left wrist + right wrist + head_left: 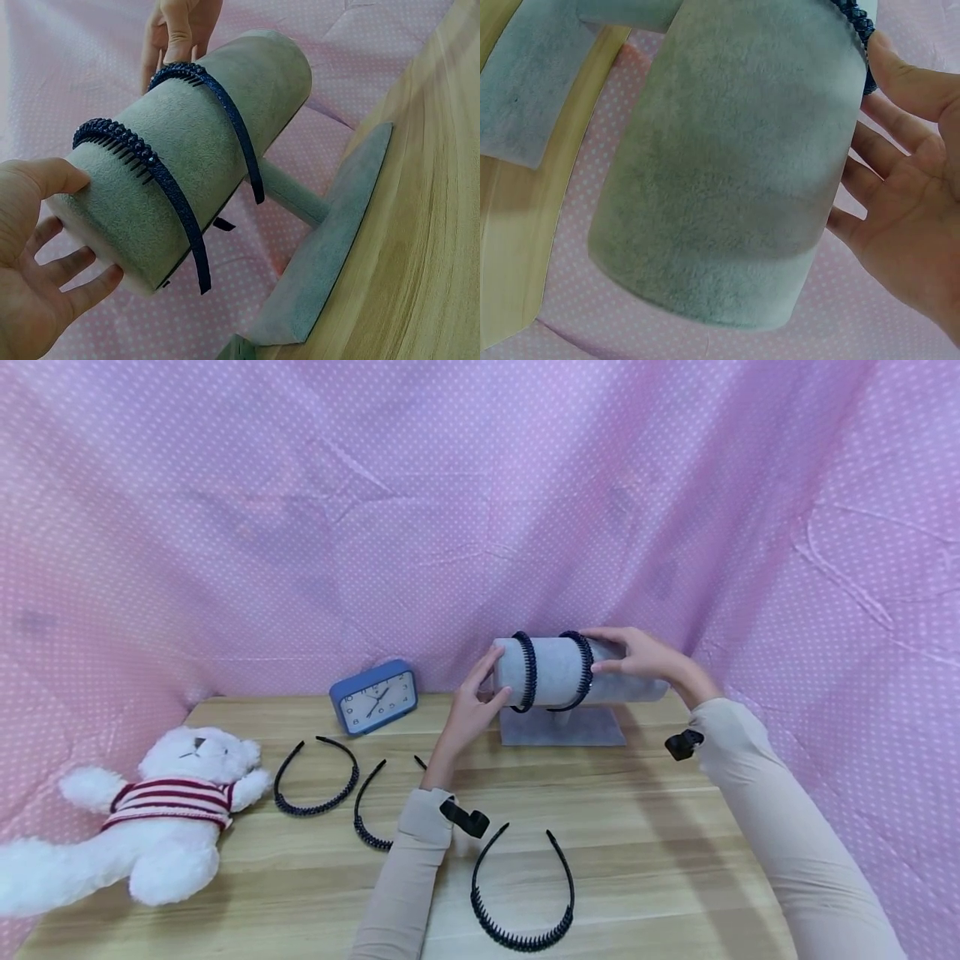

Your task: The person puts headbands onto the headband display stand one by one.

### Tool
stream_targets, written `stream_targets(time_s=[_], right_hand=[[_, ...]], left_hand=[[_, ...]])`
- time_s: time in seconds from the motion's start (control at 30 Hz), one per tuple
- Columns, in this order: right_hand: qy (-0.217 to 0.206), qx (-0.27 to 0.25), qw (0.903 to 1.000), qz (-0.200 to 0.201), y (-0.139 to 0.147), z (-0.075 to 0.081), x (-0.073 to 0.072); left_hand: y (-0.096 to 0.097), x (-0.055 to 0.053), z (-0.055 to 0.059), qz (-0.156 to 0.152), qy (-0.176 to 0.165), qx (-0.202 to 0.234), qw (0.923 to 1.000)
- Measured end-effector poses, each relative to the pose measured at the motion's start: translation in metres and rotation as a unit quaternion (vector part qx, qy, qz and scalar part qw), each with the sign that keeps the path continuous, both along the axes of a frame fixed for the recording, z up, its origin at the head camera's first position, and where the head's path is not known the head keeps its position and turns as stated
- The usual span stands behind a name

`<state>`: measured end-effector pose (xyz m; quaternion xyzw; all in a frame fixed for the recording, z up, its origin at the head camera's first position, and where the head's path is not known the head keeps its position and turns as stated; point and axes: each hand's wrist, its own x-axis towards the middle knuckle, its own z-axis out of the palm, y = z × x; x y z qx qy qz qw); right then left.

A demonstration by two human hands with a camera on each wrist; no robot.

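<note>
A grey velvety roll-shaped display stand [547, 664] stands on the table, its roll held up by a short post on a flat base [564, 731]. Two black toothed headbands sit around the roll: a left headband [529, 672] and a middle headband [584, 672]. At the roll's left end, my left hand [471, 714] holds on, thumb on the curved side and fingers spread at the end [34, 262]. My right hand [647, 657] pinches the middle headband; its thumb touches the band in the right wrist view, other fingers partly hidden behind the roll [727, 180].
Loose headbands lie on the wooden table: one near the front [525, 940], one by the bear [315, 807], and one partly behind my left arm [366, 833]. A blue clock [375, 697] and a white plush bear [168, 827] are left. Pink dotted cloth [450, 527] hangs behind.
</note>
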<state>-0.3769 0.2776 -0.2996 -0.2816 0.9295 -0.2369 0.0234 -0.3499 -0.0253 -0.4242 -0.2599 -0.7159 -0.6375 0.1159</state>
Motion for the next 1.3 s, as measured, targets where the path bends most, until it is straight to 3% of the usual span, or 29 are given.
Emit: stream_targets(time_s=[0.47, 0.77, 0.97, 1.3], right_hand=[[0.011, -0.013, 0.9997, 0.018, -0.024, -0.001, 0.004], [0.021, -0.003, 0.9997, -0.013, -0.038, -0.008, 0.013], [0.049, -0.002, 0.9985, -0.023, -0.048, -0.013, 0.021], [0.080, -0.002, 0.9962, -0.034, -0.055, -0.021, 0.022]], left_hand=[[0.000, -0.001, 0.001, -0.001, 0.000, 0.004, 1.0000], [0.000, -0.001, 0.000, 0.001, 0.001, 0.006, 1.0000], [0.000, 0.000, 0.000, 0.005, -0.002, -0.002, 1.0000], [0.001, 0.000, 0.002, 0.011, -0.007, 0.000, 0.9999]])
